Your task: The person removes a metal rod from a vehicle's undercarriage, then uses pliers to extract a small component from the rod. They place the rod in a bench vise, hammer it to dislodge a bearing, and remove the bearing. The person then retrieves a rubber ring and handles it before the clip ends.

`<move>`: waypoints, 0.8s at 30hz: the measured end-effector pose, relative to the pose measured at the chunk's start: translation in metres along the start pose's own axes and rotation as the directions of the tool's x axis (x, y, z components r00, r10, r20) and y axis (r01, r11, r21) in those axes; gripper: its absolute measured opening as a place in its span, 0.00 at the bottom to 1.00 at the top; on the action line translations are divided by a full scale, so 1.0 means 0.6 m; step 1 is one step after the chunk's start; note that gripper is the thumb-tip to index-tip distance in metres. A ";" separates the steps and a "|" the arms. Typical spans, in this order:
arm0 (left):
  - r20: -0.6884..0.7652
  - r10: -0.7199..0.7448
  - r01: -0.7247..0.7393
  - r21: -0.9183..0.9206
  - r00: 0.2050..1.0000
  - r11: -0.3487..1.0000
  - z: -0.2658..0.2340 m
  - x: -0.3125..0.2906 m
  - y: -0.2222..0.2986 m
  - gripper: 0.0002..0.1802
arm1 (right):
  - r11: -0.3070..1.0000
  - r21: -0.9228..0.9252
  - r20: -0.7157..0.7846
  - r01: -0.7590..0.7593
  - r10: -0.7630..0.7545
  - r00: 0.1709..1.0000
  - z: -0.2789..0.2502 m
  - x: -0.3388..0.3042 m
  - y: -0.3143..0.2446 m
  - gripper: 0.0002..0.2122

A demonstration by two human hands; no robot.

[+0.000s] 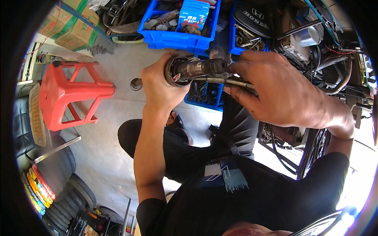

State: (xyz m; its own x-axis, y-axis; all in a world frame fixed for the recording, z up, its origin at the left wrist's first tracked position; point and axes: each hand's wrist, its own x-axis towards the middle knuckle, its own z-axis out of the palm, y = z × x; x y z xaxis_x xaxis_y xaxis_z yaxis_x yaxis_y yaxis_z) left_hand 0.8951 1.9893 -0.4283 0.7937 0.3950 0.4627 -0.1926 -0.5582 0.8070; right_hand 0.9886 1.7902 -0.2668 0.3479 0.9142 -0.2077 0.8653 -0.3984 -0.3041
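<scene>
A metal shaft [193, 69] is clasped in the grip of the left hand [161, 84] while, just beside it, a thin rod [216, 80] is pinched in the grip of the right hand [277, 90]; a red stool [75, 89] is seen at left, a blue bin [173, 41] on the far side.

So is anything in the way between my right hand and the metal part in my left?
Nothing visible blocks it: only the slim metal tool held in your right hand reaches toward the metal part gripped by your left hand.
</scene>
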 end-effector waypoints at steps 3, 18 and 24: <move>0.005 -0.027 0.027 0.025 1.000 0.999 0.000 0.000 0.001 0.16 | 0.999 0.004 0.044 -0.034 0.033 0.998 -0.004 0.002 -0.001 0.12; 0.022 -0.013 0.009 0.159 1.000 0.987 0.002 -0.006 0.008 0.14 | 0.971 -0.140 0.131 -0.194 0.212 0.968 -0.017 0.010 -0.035 0.12; 0.044 -0.048 0.039 0.170 0.998 0.985 0.007 -0.011 0.003 0.13 | 0.970 -0.092 0.047 -0.225 0.230 0.972 -0.021 0.012 -0.045 0.17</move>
State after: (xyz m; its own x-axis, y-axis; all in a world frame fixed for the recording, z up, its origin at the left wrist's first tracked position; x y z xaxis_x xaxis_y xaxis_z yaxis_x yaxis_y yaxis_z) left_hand 0.8918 1.9828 -0.4316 0.8267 0.3884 0.4070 -0.0606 -0.6578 0.7507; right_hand 0.9724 1.8085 -0.2486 0.5202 0.7938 -0.3152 0.7944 -0.5852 -0.1628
